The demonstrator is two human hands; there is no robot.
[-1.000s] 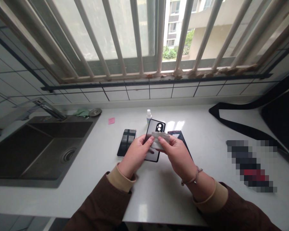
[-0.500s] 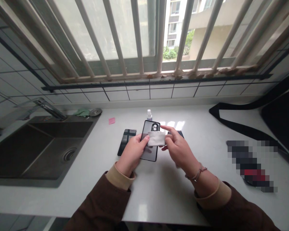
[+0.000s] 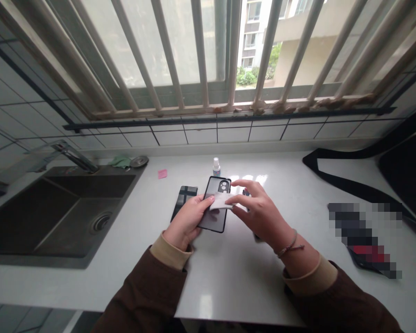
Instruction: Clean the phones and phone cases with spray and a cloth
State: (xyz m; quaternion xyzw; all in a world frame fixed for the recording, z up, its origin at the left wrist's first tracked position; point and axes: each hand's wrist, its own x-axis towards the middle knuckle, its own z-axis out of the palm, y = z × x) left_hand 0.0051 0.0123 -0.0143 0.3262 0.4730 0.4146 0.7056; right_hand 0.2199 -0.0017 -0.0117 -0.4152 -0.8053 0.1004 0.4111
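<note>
No readable lettering, bottle label (image 3: 217, 171) too small

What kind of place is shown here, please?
Probably a home kitchen: there is a dark rectangular sink, a shiny chrome tap and a long white glossy countertop.

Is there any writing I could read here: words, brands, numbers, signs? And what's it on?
None can be read.
Small white-capped plastic bottle: its label is too small to read.
Small pink paper square: any writing is too small to make out.
Grey, black-rimmed rectangular phone or case in the left hand: no legible lettering.
Dark pixelated item on the right: any text is masked.
</note>
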